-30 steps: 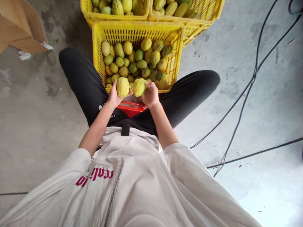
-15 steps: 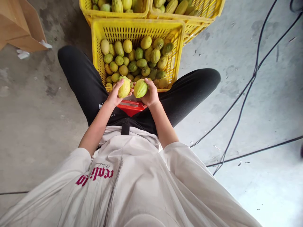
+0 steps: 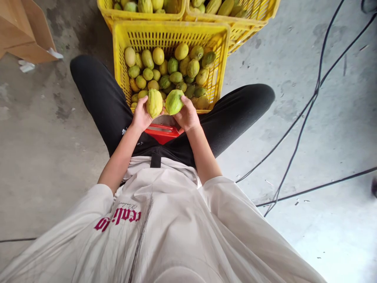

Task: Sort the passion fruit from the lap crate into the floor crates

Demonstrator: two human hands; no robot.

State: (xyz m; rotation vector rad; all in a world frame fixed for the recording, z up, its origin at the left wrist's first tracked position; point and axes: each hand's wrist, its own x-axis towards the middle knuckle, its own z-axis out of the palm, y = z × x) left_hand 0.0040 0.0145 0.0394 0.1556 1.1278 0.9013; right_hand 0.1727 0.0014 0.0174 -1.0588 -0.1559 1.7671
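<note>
My left hand (image 3: 142, 114) is closed around a pale yellow, ridged fruit (image 3: 154, 103), its thumb along the fruit's left side. In my right hand (image 3: 186, 114) is a greener, ribbed fruit (image 3: 174, 102) of similar size, with the thumb resting on its right side. The two fruits are held side by side, a small gap between them, over the near rim of a yellow plastic crate (image 3: 171, 26). Inside that crate lie many green and yellow oval fruits (image 3: 172, 66). Some fingers are hidden beneath the held fruits.
A red plastic stool or seat edge (image 3: 162, 135) shows between my black-trousered legs. Two more yellow crates of fruit (image 3: 141, 15) stand behind the near one. A cardboard box (image 3: 29, 35) is at the far left. Black cables (image 3: 317, 92) cross the concrete floor on the right.
Both held fruits have risen slightly toward the crate and turned in my hands, showing different sides. My grip on each remains.
</note>
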